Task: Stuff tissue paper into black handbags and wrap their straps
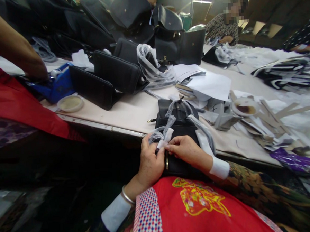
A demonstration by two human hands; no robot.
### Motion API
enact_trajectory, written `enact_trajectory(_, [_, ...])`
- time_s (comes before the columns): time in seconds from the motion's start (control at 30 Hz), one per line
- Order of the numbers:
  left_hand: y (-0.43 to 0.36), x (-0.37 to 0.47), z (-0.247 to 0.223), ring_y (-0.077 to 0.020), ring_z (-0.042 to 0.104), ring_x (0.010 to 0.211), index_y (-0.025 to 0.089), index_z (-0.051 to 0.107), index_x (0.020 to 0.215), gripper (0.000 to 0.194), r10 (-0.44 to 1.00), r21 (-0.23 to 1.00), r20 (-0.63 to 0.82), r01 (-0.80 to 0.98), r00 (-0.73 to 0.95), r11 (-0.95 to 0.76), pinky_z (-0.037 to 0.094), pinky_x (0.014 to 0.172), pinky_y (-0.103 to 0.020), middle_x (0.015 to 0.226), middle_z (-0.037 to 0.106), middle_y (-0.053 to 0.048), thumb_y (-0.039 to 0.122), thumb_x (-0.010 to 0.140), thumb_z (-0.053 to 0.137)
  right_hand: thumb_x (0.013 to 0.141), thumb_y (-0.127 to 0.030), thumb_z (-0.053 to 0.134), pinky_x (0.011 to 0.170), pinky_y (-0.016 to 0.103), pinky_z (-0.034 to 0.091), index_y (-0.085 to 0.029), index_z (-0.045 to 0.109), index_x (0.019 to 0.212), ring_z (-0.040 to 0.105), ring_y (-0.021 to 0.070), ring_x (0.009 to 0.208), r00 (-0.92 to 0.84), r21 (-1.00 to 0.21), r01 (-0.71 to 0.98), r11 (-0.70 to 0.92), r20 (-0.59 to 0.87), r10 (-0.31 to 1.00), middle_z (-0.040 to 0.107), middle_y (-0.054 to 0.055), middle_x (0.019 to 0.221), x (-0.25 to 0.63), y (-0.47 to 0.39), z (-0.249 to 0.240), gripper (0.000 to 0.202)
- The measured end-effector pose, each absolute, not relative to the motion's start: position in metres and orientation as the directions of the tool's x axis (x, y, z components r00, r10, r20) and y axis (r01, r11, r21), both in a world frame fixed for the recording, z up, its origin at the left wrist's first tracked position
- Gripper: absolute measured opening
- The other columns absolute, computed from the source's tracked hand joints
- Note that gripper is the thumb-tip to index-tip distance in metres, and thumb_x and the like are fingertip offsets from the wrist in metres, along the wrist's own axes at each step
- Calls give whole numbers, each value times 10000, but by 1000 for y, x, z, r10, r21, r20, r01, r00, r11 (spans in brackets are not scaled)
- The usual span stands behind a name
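Observation:
A black bag (180,129) with a gold zipper lies over the table's front edge, against the red apron. Straps wrapped in clear plastic (201,127) loop over it. My left hand (150,161) is closed on a strap end wrapped in white paper (164,139), at the bag's left side. From the right, my right hand (185,149) pinches the same white wrapping with thumb and forefinger. The two hands nearly touch, just above the zipper.
On the table (129,114) are black bag pieces (116,71), a blue tray (62,84), a round dish (70,103), white papers (207,83), a glue tub (245,107) and cardboard strips. A co-worker's arm (16,43) reaches in at left; other people sit behind.

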State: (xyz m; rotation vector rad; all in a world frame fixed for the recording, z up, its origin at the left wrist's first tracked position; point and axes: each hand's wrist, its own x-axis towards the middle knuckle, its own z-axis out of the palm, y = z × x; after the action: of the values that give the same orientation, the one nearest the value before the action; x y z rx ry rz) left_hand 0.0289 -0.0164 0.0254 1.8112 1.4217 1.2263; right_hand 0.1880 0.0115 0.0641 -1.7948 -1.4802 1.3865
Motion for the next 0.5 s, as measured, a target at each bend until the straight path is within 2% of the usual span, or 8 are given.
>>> enact_trajectory(0.13, [-17,29,25,-284,552,1271,176,721,940,113,947,846,321,443,19,-296,454,1124,-468,1307,557,-136,224,917,621,762,-261,696,464,223,360,-153,709,667,503,104,491,-43,-813,455,-362,-427,903,646,12,583,188,7,67,144])
enact_trajectory(0.27, [-17,26,28,-283,557,1270,174,747,952,145,969,880,247,412,24,-235,452,1115,-447,1315,558,-139,242,913,625,778,-288,662,466,228,329,-141,713,684,446,98,494,-83,-850,388,-356,-417,905,608,0,562,188,5,69,182])
enact_trajectory(0.5, [-10,13,42,-268,596,1218,180,780,936,195,991,976,11,214,135,-40,461,1089,-406,1258,637,-114,290,917,620,765,-292,644,631,247,445,-162,721,749,566,143,659,-191,-931,321,-174,-244,951,688,14,708,192,3,67,153])
